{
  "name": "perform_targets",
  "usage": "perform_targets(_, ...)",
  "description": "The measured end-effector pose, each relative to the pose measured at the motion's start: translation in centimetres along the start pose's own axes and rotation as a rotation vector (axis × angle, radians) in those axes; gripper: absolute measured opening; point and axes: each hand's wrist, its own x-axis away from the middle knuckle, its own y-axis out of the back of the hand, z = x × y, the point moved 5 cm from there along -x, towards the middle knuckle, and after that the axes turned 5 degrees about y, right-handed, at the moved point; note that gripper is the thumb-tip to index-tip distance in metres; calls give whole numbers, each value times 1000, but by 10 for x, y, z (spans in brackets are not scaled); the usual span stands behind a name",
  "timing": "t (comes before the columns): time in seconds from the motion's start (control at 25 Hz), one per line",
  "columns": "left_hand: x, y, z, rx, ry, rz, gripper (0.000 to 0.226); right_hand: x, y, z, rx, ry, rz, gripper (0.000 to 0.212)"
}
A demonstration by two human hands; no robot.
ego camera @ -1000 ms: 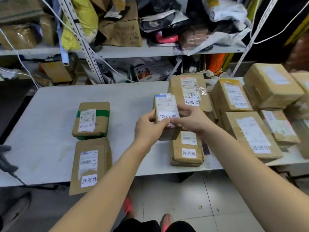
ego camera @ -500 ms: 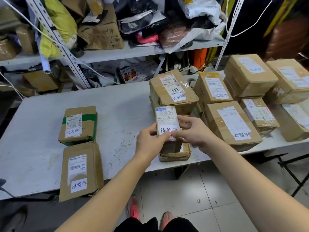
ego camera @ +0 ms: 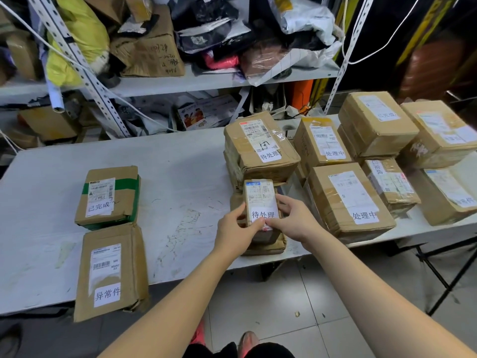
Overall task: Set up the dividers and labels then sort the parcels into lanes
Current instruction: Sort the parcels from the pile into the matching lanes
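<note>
A small brown parcel with a white label reading 待处理 sits on top of a flat parcel near the table's front edge. My left hand grips its near left side and my right hand grips its near right side. Behind it stands a larger parcel with the same label. On the left of the white table lie a green-taped parcel labelled 已完成 and a flat parcel labelled 异常件 that overhangs the front edge.
Several labelled cardboard parcels crowd the right end of the table, some stacked. A metal shelf piled with bags and boxes runs behind the table. The table's folding leg stands on the tiled floor at the right.
Both hands have lowered the small parcel from the air onto the flat parcel near the front edge. The camera has swung to the right.
</note>
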Motion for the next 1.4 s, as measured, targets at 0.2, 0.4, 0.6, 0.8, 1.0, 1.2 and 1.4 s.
perform_targets(0.2,-6,15,-10,-190,20,68,61,-4,-7,30,316,22,-99,57)
perform_targets(0.4,-7,77,-31,-554,-74,-26,64,-5,-21,90,592,269,-187,62)
perform_targets(0.6,-7,173,-44,-1024,-204,-217,70,-38,-78,146,706,478,-23,67)
perform_targets(0.8,-19,268,-19,-1113,-141,-355,68,-66,-148,181,887,525,99,73)
perform_targets(1.0,-46,347,25,-1073,-34,-371,53,-99,-227,206,901,477,175,74)
perform_targets(1.2,-92,416,86,-1091,48,-317,52,-137,-299,209,907,373,219,72)
perform_targets(1.4,-129,430,145,-981,79,-180,65,-163,-350,184,834,207,235,73)
